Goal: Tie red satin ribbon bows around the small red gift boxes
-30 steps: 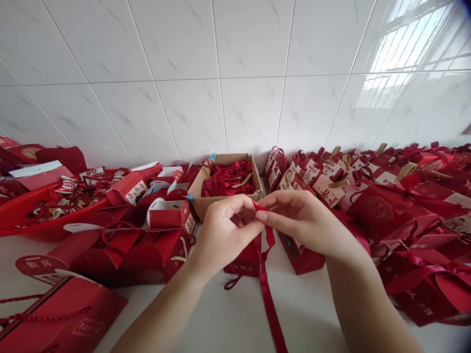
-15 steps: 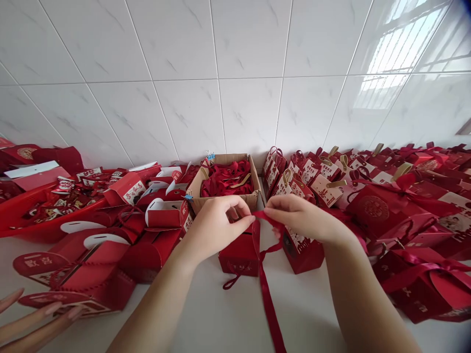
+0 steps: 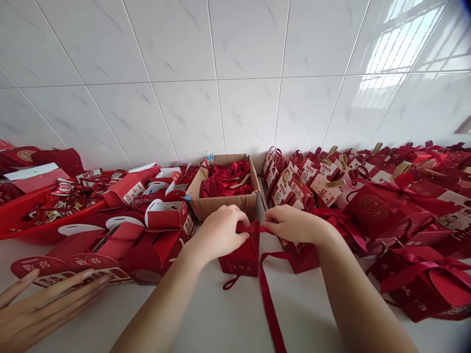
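A small dark red gift box (image 3: 240, 262) stands on the white table in front of me, a thin cord loop hanging from its front. My left hand (image 3: 223, 234) is closed at the box's top left, thumb and fingers around its upper part; whether they also pinch ribbon there is hidden. Just right of the box top, my right hand (image 3: 294, 224) pinches a red satin ribbon (image 3: 270, 306). The ribbon reaches the box's top flap, and its long tail loops down onto the table and runs toward me.
Behind the box is a cardboard box (image 3: 224, 202) of red ribbons. Finished gift boxes (image 3: 375, 208) crowd the right; untied boxes (image 3: 150, 255) and a red basin (image 3: 14, 215) of wrapped sweets fill the left. Another person's hand (image 3: 51, 304) touches boxes at lower left.
My hands have moved slightly apart and down; the ribbon end has gone from between them to the box top. At left, the other person's hand has pushed a box back toward the others.
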Demonstrator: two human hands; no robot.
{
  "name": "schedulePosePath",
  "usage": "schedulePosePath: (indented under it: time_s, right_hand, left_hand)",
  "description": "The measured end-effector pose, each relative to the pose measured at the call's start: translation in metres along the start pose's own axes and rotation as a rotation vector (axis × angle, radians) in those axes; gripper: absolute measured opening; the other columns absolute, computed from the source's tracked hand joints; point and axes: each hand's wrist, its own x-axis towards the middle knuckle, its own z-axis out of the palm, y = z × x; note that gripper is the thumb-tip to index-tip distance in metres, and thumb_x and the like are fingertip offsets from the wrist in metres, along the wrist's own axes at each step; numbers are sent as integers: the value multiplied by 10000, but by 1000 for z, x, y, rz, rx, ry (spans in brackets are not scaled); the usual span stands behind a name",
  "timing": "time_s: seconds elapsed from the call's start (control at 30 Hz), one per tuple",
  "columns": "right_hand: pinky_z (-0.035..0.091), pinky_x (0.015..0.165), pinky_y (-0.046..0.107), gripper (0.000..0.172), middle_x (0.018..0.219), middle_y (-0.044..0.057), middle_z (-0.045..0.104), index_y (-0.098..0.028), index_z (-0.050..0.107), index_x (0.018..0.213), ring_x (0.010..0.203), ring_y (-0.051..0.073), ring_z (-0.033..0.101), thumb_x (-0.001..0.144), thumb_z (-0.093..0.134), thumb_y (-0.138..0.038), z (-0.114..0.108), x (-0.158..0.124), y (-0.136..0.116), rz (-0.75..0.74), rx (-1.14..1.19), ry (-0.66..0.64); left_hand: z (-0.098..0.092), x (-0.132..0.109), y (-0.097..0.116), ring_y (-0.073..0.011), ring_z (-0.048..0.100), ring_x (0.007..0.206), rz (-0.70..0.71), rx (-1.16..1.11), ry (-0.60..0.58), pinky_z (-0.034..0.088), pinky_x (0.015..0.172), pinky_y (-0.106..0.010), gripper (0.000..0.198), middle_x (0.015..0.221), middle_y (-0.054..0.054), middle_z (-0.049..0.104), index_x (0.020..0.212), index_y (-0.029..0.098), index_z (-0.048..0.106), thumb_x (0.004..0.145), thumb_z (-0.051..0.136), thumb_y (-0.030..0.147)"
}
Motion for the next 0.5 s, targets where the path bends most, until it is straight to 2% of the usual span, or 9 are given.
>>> schedulePosePath:
  time_s: [0.3,0.5]
  right_hand:
    - [307,396,231,224,623,56,632,-178,524,669,461,130,522,850,430,-271,12,10,-7,-42,-4,-18]
    - [334,490,241,210,767,72,663,-170,567,717,588,144,555,858,423,-231,11,8,-6,-97,-63,44]
  left_hand:
    - [7,3,-5,-256,569,949,43,-1,-26,456,799,-345,179,934,-62,643,804,224,675,767,503,255]
    - [8,6,-6,-206,599,821,68,-100,21,459,732,-302,159,892,-37,646,711,212,643,774,510,272]
